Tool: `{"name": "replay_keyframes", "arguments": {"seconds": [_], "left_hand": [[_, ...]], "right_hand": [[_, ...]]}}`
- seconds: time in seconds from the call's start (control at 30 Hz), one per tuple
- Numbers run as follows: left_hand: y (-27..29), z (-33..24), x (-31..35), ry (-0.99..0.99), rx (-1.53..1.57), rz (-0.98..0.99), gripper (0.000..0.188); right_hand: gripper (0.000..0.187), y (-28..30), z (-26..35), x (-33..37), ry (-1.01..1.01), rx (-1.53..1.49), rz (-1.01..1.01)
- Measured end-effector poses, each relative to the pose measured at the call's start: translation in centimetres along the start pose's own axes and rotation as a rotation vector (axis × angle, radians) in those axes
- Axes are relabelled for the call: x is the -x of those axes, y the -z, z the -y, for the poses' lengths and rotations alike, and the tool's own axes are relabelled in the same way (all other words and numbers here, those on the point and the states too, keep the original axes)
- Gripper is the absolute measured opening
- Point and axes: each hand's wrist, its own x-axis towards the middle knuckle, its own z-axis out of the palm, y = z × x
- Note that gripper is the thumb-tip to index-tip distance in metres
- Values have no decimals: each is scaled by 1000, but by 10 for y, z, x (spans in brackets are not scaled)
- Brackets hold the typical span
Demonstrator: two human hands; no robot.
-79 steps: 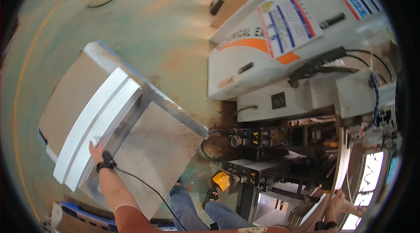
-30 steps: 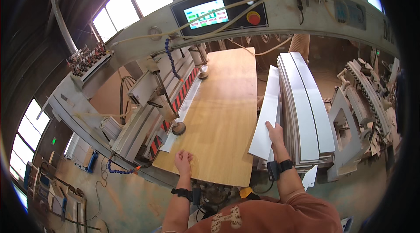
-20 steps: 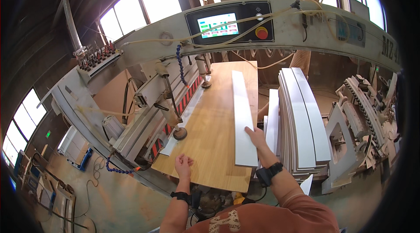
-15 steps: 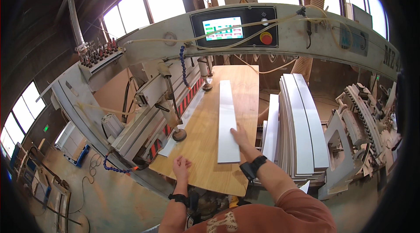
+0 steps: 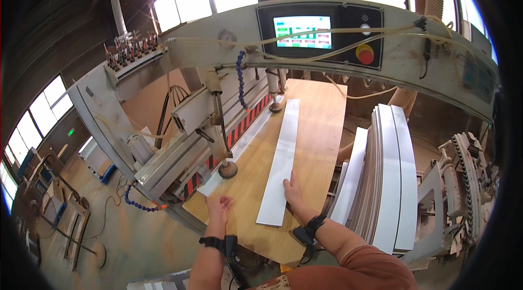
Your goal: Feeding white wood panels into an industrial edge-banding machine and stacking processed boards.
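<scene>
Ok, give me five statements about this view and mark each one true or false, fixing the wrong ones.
1. The right hand has its fingers at the right long edge of the white board. True.
2. Both hands grip that board. False: the left hand is apart from it, off to its left.
3. A stack of white boards stands to the right of the wood-coloured panel. True.
4. All the buttons beside the screen are blue. False: the large round button is red on a yellow ring.
5. The screen on the machine's beam is lit. True.
</scene>
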Motion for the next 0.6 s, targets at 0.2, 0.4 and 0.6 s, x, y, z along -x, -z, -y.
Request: {"name": "replay_keyframes", "arguments": {"seconds": [0.2, 0.4, 0.6], "left_hand": [[-18, 1, -11, -30, 135, -164, 65], [-23, -1, -13, -307, 176, -326, 46], [24, -27, 14, -175, 65, -5, 25]], "right_hand": [[52, -1, 20, 4, -99, 40, 48], [50, -1, 13, 4, -106, 59, 50], [42, -3, 3, -3, -115, -405, 35]]}}
